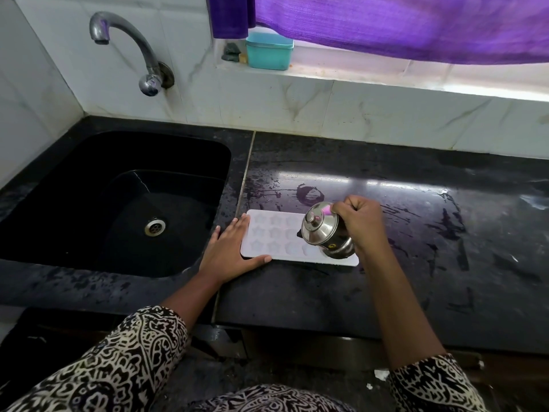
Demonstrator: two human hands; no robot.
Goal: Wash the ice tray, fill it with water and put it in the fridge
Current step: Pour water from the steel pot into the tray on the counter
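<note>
A white ice tray [269, 237] with star-shaped cells lies flat on the black counter, just right of the sink. My left hand [231, 251] rests flat against the tray's left end, fingers spread along its edge. My right hand [361, 223] grips a small steel kettle [322, 230] with a lid, tilted to the left so its spout hangs over the tray's right half. The kettle hides part of the tray's right side. I cannot tell whether water is flowing.
A black sink [118, 200] with a steel drain lies to the left, under a wall tap [130, 46]. The dark counter [430, 233] is wet with splashes and a ring mark. A teal box [269, 52] stands on the window ledge below a purple curtain.
</note>
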